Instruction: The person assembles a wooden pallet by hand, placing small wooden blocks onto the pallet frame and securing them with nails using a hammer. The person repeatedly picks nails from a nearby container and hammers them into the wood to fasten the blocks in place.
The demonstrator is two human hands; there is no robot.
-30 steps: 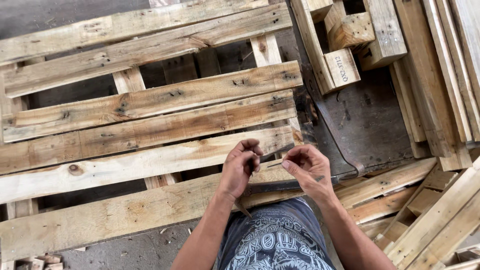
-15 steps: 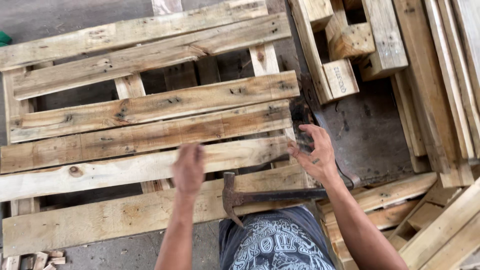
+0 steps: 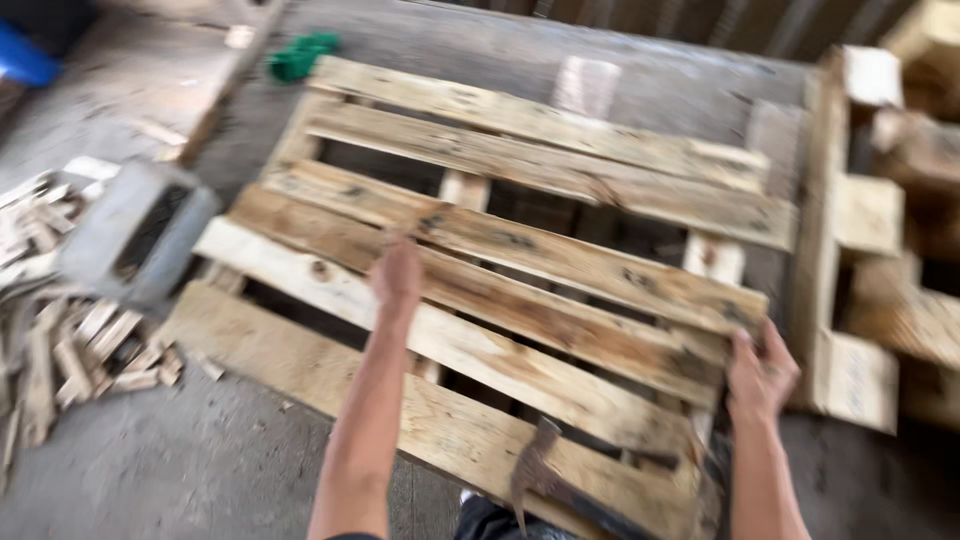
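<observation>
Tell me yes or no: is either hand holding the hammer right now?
No. The hammer lies on the pallet's near boards, while the left hand and right hand rest on the boards, apart from it.

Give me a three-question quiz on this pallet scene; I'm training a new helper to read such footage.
1. True or false: the left hand is out over the slats of the wooden pallet.
2. Where does the right hand sit? A) at the pallet's right edge B) on the green object C) on the scrap wood pile
3. Which tool lies at the pallet's near edge between the two arms?

Key:
1. True, though blur hides whether it presses on a slat.
2. A. The green object is beyond the far corner, and the scrap wood pile lies to the left.
3. A claw hammer.
</observation>
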